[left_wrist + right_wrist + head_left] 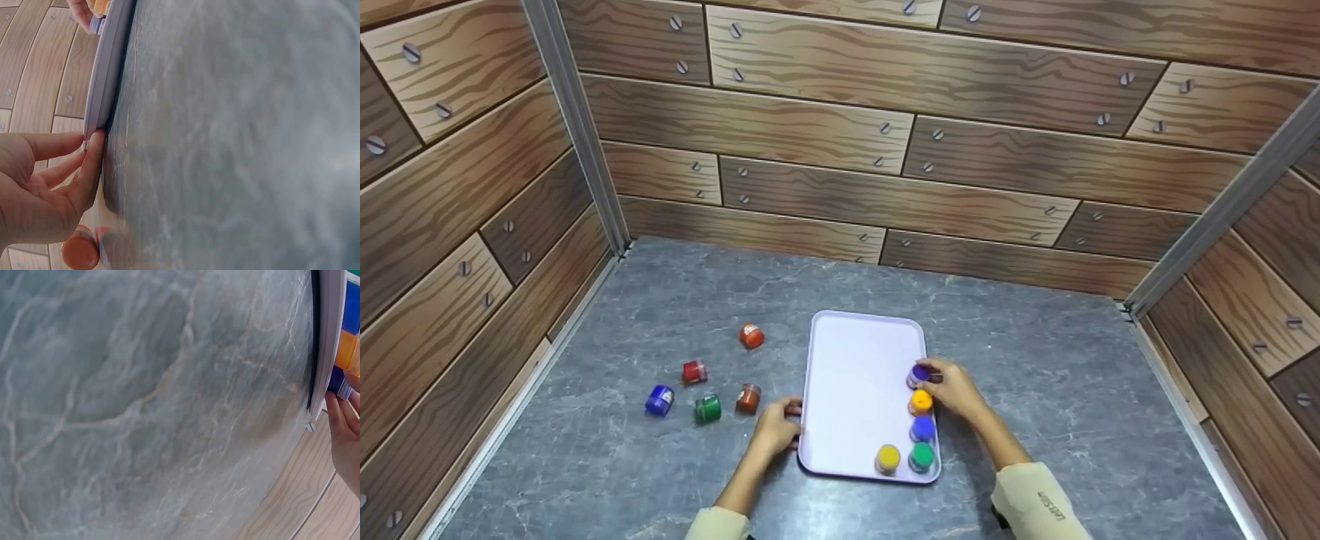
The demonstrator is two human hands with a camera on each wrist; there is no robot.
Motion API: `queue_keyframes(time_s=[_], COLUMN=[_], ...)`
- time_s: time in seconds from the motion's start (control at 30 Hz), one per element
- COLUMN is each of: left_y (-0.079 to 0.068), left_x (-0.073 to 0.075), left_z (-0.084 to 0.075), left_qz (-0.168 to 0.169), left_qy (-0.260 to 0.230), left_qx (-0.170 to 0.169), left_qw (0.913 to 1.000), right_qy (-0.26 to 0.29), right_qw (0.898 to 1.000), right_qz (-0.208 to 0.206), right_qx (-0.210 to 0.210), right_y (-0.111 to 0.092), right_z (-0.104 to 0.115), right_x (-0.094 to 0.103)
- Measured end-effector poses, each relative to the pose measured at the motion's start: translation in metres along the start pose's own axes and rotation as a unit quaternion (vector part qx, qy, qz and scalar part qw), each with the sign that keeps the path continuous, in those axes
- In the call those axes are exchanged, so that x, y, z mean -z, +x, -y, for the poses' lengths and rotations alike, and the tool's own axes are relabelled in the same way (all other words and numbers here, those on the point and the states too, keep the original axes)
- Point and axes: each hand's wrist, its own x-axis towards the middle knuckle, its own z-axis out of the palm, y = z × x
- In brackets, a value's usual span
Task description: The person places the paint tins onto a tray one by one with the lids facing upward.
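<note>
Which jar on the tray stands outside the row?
The yellow jar; the green jar, blue jar, orange jar and purple jar line the tray's right edge.

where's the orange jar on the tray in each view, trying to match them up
Head: orange jar, right of centre, between the purple jar and blue jar.
Left wrist: top edge, left of centre, partly cut off.
Right wrist: right edge, upper half.
Shared landmark: the lilac tray.
</note>
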Motion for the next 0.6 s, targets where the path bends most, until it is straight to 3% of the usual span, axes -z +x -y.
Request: queue_keyframes(time_s=[0.37, 0.5, 0.6], left_y=[0.0, 0.0, 0.0], left_x=[-0.001, -0.002, -0.001], left_z=[0.0, -0.001, 0.0], left_qz=[-0.01, -0.013, -0.014], left_qy=[0.01, 0.013, 0.016], left_qx=[0.003, 0.003, -0.001], left_qw=[0.9999, 0.9998, 0.9998], right_qy=[0.013, 0.065, 0.073], right_qw=[0.999, 0.998, 0.997], right_qz=[0.031, 0.028, 0.022], right_qx=[0.017, 0.004, -0.018], right_y=[0.001, -0.002, -0.007], right_z=[0.0, 0.003, 0.006], right_x=[0.005, 0.014, 0.025])
